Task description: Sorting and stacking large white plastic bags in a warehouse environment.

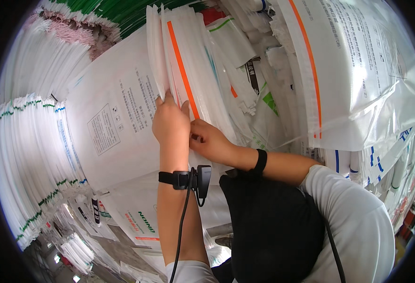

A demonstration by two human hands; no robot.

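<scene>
Your left hand (170, 123) pinches the bag stack (179, 61); right hand (208, 140) fingers curled on its edge. Separate one bag next.

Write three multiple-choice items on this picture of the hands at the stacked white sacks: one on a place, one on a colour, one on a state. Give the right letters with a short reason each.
1. Where is the left hand?
A. on the lower edges of the upright white sacks
B. on the floor
C. inside the black bag

2. What colour is the stripe on the sack just above the hands?
A. blue
B. orange
C. black

3. How is the right hand placed?
A. hanging free of everything
B. held behind the back
C. against the sack edges, beside the left hand

Answers: 1 A, its fingers pinch the sack edges; 2 B, the band is plainly orange; 3 C, it touches the sacks right by the left hand.
</scene>
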